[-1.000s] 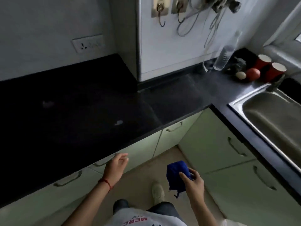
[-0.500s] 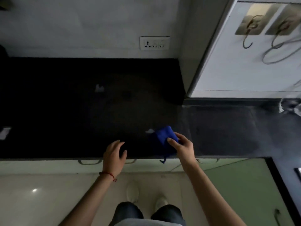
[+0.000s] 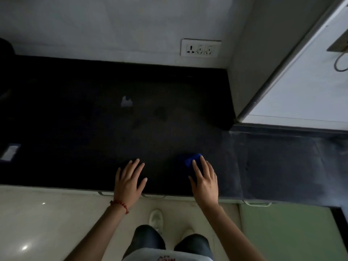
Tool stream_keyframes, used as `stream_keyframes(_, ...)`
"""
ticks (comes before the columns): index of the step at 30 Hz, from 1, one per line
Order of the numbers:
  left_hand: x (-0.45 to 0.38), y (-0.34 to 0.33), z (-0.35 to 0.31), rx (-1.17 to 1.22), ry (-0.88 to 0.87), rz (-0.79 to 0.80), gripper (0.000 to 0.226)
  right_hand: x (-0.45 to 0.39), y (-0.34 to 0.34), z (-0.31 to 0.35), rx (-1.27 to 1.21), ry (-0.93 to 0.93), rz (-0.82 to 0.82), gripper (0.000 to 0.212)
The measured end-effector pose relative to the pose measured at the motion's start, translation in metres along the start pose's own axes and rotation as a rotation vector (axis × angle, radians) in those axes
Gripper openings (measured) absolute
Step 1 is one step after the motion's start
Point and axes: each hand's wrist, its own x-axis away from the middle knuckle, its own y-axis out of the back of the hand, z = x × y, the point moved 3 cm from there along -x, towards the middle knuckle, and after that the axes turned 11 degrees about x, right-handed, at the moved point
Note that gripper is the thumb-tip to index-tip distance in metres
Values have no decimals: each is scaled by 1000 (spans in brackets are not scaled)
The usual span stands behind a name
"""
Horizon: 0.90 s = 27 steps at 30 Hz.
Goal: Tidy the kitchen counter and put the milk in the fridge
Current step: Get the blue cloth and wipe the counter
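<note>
Head view, looking down at a dark kitchen worktop (image 3: 169,113).

Cloth (image 3: 192,162): bright blue, bunched into a small lump, lying on the worktop near its front edge, right of centre. Partly covered by the right hand.

Right hand (image 3: 204,178): palm down on the cloth, fingers (image 3: 194,167) straight and spread, pressing it flat rather than curling round it.

Left hand (image 3: 130,178): palm down near the worktop's front edge, well left of the cloth, fingers (image 3: 134,164) straight, spread and released, grasping nothing. Whether it touches the surface cannot be told. Red thread band (image 3: 120,205) on the wrist.

Worktop: black, matte, stepping back deeper on the left and shallower on the right. A small pale scrap (image 3: 126,102) lies near the middle, well behind the hands. A pale rectangular item (image 3: 10,152) lies at the far left; too dim to identify.

Wall (image 3: 94,25): light grey, with a white socket plate (image 3: 200,48) above the worktop's back edge. A white panel (image 3: 301,87) with a metal edge juts out at right.

Below: cupboard fronts with metal handles (image 3: 257,204), pale floor (image 3: 37,223), the person's legs in dark trousers (image 3: 148,240) and a white shoe (image 3: 156,219).
</note>
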Motion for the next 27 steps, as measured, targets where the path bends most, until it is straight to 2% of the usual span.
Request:
stream_keyframes(5,1,0,6,-18,18,56,64,-31,-7,22,10,64,-7,49)
stream_keyframes(9,1,0,5,-47,23,73,61,1,-10,12,25,405,-51,42)
stream_keyframes(10,1,0,5,-58,25,74,60,-4,-9,1,60,432,-79,39)
stream_keyframes(11,1,0,5,-70,27,77,60,-15,-8,-7,82,390,-86,39)
stream_keyframes(14,1,-1,5,-94,31,87,61,-53,-6,-12,55,5,-66,42)
stream_keyframes(15,1,-1,5,-97,31,92,60,-51,-7,-1,59,-8,-91,43)
stream_keyframes(16,1,0,6,-95,30,97,60,-43,-10,12,69,67,-116,42)
stream_keyframes(18,0,0,6,-82,30,101,60,-16,-17,28,86,345,-118,41)
stream_keyframes(20,0,1,6,-73,13,94,60,-15,-17,19,109,477,-95,40)
stream_keyframes(21,-1,3,6,-77,4,92,60,-26,-15,13,111,431,-98,39)
stream_keyframes(24,-3,10,14,-97,39,75,63,-65,-9,10,126,108,-44,39)
stream_keyframes(25,-6,15,20,-101,63,61,65,-73,-8,15,130,80,-20,40)
stream_keyframes(27,-12,25,34,-107,98,40,68,-76,-9,24,118,156,-9,49)
